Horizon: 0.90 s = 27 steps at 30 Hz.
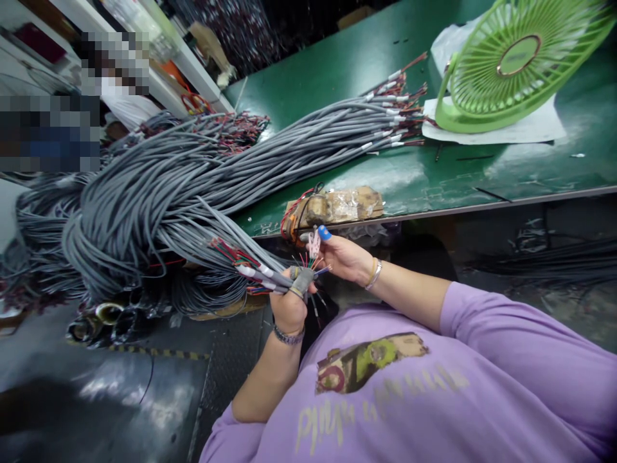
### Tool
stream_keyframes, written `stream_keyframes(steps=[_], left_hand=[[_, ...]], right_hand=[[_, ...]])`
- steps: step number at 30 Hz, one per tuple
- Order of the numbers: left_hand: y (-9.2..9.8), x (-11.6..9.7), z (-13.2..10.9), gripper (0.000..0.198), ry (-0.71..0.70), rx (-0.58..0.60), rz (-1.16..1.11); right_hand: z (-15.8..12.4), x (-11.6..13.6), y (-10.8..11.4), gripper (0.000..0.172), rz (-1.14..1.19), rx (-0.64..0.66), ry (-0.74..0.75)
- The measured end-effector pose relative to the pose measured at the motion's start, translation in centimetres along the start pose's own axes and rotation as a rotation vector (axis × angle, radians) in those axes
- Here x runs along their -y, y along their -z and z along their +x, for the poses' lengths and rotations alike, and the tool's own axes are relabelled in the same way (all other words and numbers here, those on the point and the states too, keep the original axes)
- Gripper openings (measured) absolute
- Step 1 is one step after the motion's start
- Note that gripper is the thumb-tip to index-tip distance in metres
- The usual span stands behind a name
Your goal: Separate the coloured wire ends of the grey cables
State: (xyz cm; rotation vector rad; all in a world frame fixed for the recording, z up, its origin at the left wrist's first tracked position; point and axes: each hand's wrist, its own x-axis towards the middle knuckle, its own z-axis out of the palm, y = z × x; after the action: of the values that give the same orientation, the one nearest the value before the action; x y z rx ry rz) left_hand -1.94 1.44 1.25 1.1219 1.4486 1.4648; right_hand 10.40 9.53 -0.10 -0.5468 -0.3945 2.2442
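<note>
My left hand (289,308) is closed around a grey multi-core cable (274,275), with worn grey coverings on its fingers and thumb. From that grip fan out thin coloured wires (322,269), red, green and blue among them. Just right of them is my right hand (348,258), a blue finger cot (324,233) on its thumb. Its fingers are drawn together by a small white and pink piece (314,245), too small to name. Several more cables with stripped red and green ends (234,253) lie left of my left hand.
A large heap of grey cables (144,173) covers the left of the green table (486,170). A green fan (518,58) stands on paper at the right. A taped wooden block (344,204) with wires sits at the near edge. Another person (125,103) is at the upper left.
</note>
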Motion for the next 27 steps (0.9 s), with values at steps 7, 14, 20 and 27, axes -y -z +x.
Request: stream_keyframes(steps=[7, 14, 20, 27], left_hand=[[0.0, -0.1, -0.1, 0.028, -0.003, 0.033, 0.044], [0.2, 0.2, -0.2, 0.026, -0.007, 0.044, 0.033], [0.7, 0.2, -0.5, 0.022, -0.017, 0.009, -0.020], [0.7, 0.4, -0.6, 0.020, -0.026, -0.019, -0.058]], right_hand=[[0.5, -0.2, 0.2, 0.030, 0.036, -0.021, 0.002], [0.3, -0.3, 0.4, 0.036, 0.038, 0.003, -0.019], [-0.1, 0.3, 0.5, 0.047, -0.004, 0.041, -0.074], [-0.5, 1.0, 0.1, 0.023, -0.081, -0.002, -0.036]])
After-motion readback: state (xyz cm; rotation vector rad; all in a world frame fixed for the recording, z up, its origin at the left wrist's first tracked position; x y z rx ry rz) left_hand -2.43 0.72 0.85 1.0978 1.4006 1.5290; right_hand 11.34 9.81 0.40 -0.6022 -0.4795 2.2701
